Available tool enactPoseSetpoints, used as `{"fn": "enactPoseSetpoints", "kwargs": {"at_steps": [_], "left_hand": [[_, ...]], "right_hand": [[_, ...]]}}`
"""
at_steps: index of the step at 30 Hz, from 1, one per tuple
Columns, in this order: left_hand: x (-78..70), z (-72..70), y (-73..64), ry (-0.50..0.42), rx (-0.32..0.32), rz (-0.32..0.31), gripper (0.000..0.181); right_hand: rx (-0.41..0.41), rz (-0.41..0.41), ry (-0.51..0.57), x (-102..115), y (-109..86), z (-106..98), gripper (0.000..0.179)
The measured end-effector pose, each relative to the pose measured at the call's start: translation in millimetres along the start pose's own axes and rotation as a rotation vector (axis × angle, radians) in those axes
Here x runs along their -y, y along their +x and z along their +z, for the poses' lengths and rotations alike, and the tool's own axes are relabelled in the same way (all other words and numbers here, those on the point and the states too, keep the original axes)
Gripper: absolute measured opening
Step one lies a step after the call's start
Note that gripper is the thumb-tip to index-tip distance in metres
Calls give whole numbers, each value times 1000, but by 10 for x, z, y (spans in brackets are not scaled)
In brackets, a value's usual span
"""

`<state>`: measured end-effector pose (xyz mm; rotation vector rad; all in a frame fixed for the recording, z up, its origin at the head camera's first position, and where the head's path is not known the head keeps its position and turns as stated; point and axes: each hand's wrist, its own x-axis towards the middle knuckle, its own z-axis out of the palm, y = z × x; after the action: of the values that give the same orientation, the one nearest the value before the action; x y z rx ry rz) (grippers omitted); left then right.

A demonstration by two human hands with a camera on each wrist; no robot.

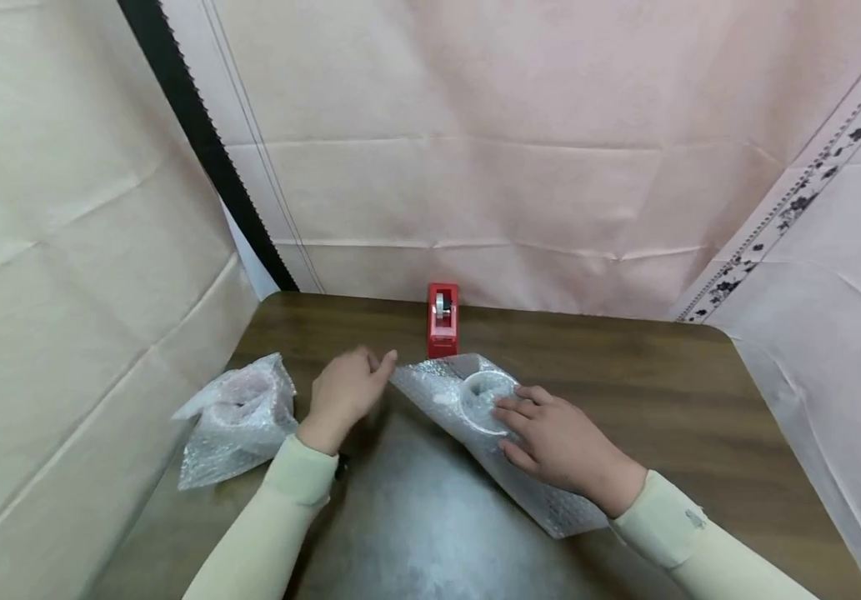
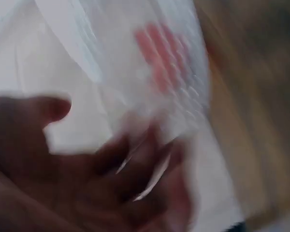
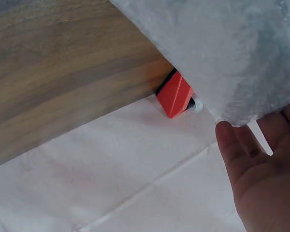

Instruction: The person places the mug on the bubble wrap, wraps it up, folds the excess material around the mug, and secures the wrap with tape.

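Note:
A sheet of bubble wrap lies slantwise on the table, with a round, pale-rimmed thing like a cup at its upper part. My right hand rests on that round thing and the wrap, fingers spread fairly straight. In the right wrist view its fingertips touch the bulging wrap. My left hand is beside the wrap's far left corner, fingers bent loosely. The left wrist view is blurred, but there the thumb stands apart from the fingers, which overlap the clear wrap.
A red tape dispenser stands at the table's back edge, just beyond the wrap. To the left sits another bubble-wrapped bundle, near my left forearm. Pale cloth hangs behind the brown wooden table and along both sides.

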<state>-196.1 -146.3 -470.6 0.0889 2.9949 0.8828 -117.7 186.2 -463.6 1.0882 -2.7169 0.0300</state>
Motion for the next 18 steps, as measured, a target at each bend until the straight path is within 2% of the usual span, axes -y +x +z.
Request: {"fn": "enactPoseSetpoints", "kwargs": {"at_steps": [2,3,5,7,9,11,14,16,18], "left_hand": [[175,-38,44,-61,158,-101,86],[252,-27,60,-143,248,-135,94],[360,110,77,-352,408,-178,102],[432,249,99,-565,517,-222,100],[461,343,115,-710,566,-233,91],[458,379,137,-802,554,-214,75],[417,349,157,-881,470,-151,54],[365,307,142,-889,408,-94,49],[291,270,98,-842,328,-27,48]], "right_hand": [[-13,-5,3,-1,29,-2,49],[-15,-6,3,-2,37,-6,48],[-3,7,15,7,-39,14,46],[2,19,29,11,-104,30,44],[-5,19,47,9,-146,49,42],[-29,3,61,3,-141,64,42],[-65,-28,64,-23,-77,85,40],[-83,-45,59,-43,-31,88,39],[-96,-58,58,-61,3,93,38]]}}
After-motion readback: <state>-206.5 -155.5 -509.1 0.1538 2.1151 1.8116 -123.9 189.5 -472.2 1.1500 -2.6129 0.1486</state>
